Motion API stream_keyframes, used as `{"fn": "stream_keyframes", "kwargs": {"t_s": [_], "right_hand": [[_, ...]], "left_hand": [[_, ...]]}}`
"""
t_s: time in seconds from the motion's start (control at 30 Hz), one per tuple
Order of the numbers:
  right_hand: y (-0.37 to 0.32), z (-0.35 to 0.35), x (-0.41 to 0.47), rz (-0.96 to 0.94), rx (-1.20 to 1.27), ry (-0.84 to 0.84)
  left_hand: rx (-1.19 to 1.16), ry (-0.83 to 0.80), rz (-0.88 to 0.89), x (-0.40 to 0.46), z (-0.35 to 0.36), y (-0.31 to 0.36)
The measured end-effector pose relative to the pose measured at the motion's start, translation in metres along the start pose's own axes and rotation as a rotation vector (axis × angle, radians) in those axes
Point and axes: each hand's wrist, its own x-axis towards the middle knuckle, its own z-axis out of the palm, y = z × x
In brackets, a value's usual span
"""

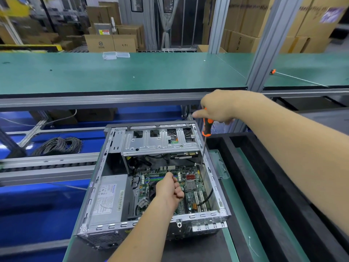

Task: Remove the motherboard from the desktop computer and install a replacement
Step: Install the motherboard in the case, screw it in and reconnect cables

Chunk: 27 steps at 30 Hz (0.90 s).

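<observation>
The open computer case [151, 178] lies on its side on the bench [243, 233], its bare sheet-metal frame facing up. The motherboard [190, 195] sits flat on the case floor, in the right half, beside the grey boxed power supply [110, 197] on the left.

The right hand [220, 108] holds a screwdriver [204, 140] above the far right corner of the case. Its grip is curled round the orange-and-black handle, thumb pointing left. The long, thin steel shaft runs almost straight down along the inner right wall, and its tip meets the motherboard near the right edge, just beside the finned silver heat sink [190, 185].

The left hand [170, 188] reaches in over the near rim of the case and hovers over the middle of the motherboard. Its fingers are curled into a loose fist; whether that grip pinches anything cannot be told, since the fingertips are hidden under the hand.

The motherboard is a green printed board, densely set with small parts: white and blue slots at the far side, red connectors near the heat sink, long pale card slots at the near right. A black cable [206, 197] loops over those slots. A perforated silver drive cage [160, 139] spans the far end of the case, above the board.

A coil of grey wire [58, 146] lies to the left, beyond the case.
</observation>
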Motion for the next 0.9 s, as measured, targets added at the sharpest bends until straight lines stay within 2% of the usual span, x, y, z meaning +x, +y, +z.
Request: {"fn": "stream_keyframes", "kwargs": {"t_s": [0.13,0.23,0.37,0.5,0.63,0.77,0.9], "right_hand": [[0.0001,0.0014,-0.0015,-0.126,0.079,-0.004],[-0.003,-0.0001,-0.0034,-0.045,0.035,0.019],[-0.0004,0.0023,-0.0008,-0.119,0.083,0.027],[-0.0027,-0.0011,-0.0021,-0.01,-0.026,0.007],[-0.0045,-0.0022,-0.0035,-0.101,0.091,-0.01],[-0.005,-0.0021,-0.0007,-0.06,-0.004,0.036],[-0.0083,-0.0006,-0.0035,-0.108,0.054,0.0]], "left_hand": [[0.001,0.002,0.001,0.0005,-0.0003,0.0002],[-0.003,0.001,0.002,0.0008,-0.0003,-0.0002],[-0.016,-0.001,0.005,0.0025,-0.0009,-0.0007],[-0.023,-0.008,0.001,0.004,-0.0013,-0.0007],[-0.035,-0.013,-0.004,0.004,-0.0015,-0.0003],[-0.022,-0.007,-0.003,0.0025,-0.0019,-0.0006],[-0.027,-0.003,-0.002,0.0006,-0.0021,-0.0003]]}}
